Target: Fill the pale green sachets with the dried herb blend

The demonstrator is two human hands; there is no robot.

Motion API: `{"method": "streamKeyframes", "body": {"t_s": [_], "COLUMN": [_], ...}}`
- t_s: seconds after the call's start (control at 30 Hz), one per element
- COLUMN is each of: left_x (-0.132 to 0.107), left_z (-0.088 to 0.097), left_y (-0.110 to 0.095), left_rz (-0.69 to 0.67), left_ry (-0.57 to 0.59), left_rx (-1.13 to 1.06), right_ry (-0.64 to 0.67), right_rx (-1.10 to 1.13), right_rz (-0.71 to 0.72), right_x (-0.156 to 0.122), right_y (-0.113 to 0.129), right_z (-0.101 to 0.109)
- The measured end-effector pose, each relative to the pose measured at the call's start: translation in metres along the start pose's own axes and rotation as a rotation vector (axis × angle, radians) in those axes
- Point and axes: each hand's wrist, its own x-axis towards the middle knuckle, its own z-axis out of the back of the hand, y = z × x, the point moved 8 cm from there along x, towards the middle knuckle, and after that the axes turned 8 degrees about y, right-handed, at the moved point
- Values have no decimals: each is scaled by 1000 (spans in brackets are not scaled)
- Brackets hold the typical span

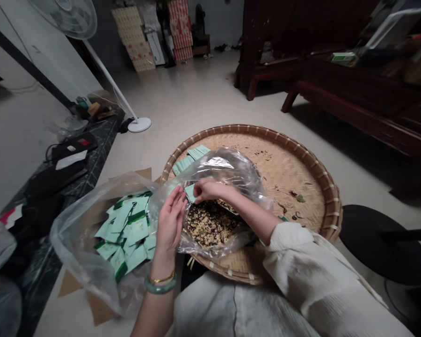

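Note:
My right hand [208, 188] pinches a small pale-green packet [190, 193] over the mouth of a clear plastic bag [231, 173] that holds dark and light loose tea [210, 224]. My left hand [170, 222] is beside it, fingers together against the packet's left edge and the bag rim; it wears a green bangle and a gold bracelet. The bag lies on a round woven bamboo tray [323, 187]. A row of pale-green packets [191, 159] lies on the tray behind the bag.
A second clear bag [84, 243] full of green and white packets [126, 234] lies on cardboard on the floor at left. A standing fan [138, 124], dark wooden furniture [337, 84] and a black round stool [382, 243] surround the tray.

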Motion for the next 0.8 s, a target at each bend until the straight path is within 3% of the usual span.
{"method": "streamKeyframes", "body": {"t_s": [0.17, 0.43, 0.63, 0.73, 0.8], "left_x": [1, 0, -1, -3, -6], "left_z": [5, 8, 10, 7, 2], "left_y": [4, 5, 5, 1, -3], "left_rz": [3, 2, 6, -25, -57], "left_ry": [-24, -46, -68, -37, 25], "left_rx": [-1, 6, 29, 78, 143], "right_ry": [-76, -52, -86, -64, 19], "right_rx": [-24, -33, 36, 218, 573], "right_rz": [40, 26, 87, 211, 346], "right_x": [-7, 1, -9, -28, -45], "right_y": [7, 10, 20, 32, 40], "right_z": [6, -3, 7, 9, 4]}}
